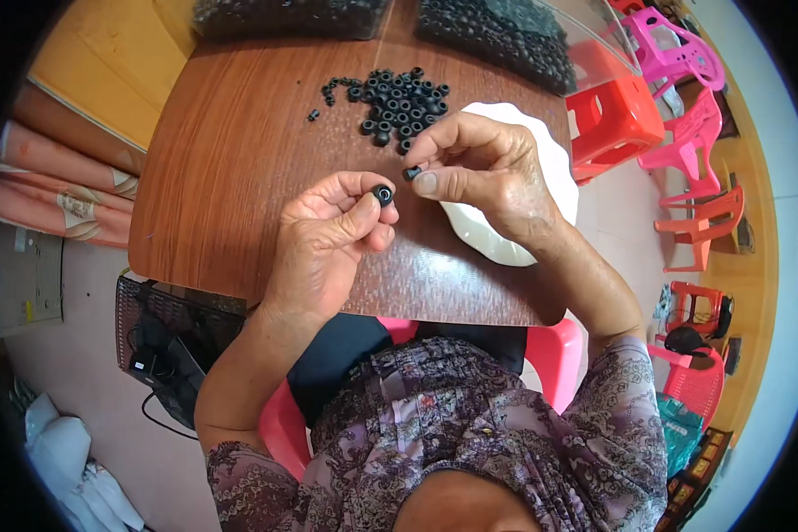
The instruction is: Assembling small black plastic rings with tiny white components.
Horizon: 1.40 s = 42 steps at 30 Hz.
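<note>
Between the thumb and fingers of my left hand (324, 235) is a black ring-shaped part (382, 195), its round opening facing up toward me. My right hand (483, 168) pinches a smaller black plug-like piece (411, 174) between thumb and forefinger, just right of the ring and apart from it. Both hands are raised over the near part of the brown wooden table (230, 195). Beyond them lies a loose pile of black ring-shaped parts (403, 106), with several smaller black pieces (330, 89) at its left side. A white scalloped plate (492, 239) sits partly beneath my right hand and forearm.
Two clear containers of black parts, a left one (288, 16) and a right one (501, 40), stand along the table's far edge. Red stools (616, 120) and pink chairs (678, 53) are to the right. A black mesh basket (155, 332) holds dark items at the lower left.
</note>
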Tool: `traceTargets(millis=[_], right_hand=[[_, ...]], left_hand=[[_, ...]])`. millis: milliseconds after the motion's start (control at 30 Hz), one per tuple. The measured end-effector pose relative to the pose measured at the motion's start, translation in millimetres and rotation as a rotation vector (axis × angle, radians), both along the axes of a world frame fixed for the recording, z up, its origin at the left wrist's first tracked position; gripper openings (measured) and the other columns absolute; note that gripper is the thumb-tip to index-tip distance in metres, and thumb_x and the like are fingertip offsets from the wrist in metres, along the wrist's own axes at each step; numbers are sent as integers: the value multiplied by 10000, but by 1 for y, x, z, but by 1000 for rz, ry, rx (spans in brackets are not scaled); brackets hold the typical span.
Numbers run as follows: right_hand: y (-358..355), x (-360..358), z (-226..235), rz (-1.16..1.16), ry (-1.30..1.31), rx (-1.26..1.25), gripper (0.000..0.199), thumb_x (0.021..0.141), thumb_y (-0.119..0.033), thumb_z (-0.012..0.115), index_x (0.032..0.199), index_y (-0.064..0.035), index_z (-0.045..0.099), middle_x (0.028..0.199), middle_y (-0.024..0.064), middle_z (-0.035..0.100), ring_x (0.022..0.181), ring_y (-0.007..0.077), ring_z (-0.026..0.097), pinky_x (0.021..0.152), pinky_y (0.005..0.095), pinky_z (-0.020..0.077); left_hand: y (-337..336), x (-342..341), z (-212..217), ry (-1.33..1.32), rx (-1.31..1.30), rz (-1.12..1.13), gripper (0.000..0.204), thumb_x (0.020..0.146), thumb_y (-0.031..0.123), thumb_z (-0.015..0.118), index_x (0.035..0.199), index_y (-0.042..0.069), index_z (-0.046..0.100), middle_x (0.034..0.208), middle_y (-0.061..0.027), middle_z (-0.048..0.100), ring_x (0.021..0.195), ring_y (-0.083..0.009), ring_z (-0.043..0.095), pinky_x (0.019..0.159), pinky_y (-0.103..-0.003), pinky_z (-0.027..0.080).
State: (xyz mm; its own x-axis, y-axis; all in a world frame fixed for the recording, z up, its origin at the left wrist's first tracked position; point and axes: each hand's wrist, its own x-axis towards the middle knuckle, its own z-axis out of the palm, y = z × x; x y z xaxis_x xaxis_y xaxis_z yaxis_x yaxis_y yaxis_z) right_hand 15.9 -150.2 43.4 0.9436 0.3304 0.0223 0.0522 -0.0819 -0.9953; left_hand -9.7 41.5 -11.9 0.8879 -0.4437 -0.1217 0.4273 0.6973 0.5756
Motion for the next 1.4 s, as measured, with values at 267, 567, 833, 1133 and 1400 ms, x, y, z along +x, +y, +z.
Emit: traceTargets(millis=[267, 567, 833, 1133, 1400], right_hand=[[-17, -21, -8, -76, -80, 28, 136, 771, 8, 674, 907, -2, 664, 813, 8, 633, 764, 70, 580, 706, 222, 481], [-38, -32, -12, -127, -76, 77, 173, 781, -34, 698, 949, -8, 668, 830, 19, 646, 774, 75, 583, 709, 233, 483], [-45, -40, -8, -174, -157, 73, 190, 778, -24, 695, 966, -3, 675, 874, 32, 656, 794, 87, 584, 732, 228, 473], [-51, -47, -9, -222, -186, 100, 188, 764, 17, 695, 951, 12, 677, 893, 53, 661, 825, 104, 607, 752, 240, 489], [-52, -50, -10, -225, -158, 139, 180, 733, 58, 698, 908, 28, 676, 881, 75, 657, 801, 130, 624, 743, 246, 506]], left_hand=[[-21, -4, 11, -25, 18, -61, 184, 884, 65, 584, 1027, -48, 565, 852, -116, 613, 671, -121, 547, 668, -246, 455], [-38, -8, 10, -22, 35, -78, 183, 890, 58, 572, 1035, -53, 559, 857, -122, 614, 674, -122, 548, 665, -235, 454], [-54, -11, 8, 12, -15, -114, 185, 898, 63, 563, 1042, -53, 555, 861, -122, 601, 663, -121, 528, 665, -235, 440], [-62, -12, 3, 3, -54, -120, 187, 900, 49, 560, 1056, -52, 547, 882, -119, 598, 708, -118, 515, 668, -224, 427], [-69, -14, 10, 8, 4, -79, 198, 881, 29, 580, 1054, -62, 549, 894, -137, 622, 698, -131, 543, 665, -224, 443]])
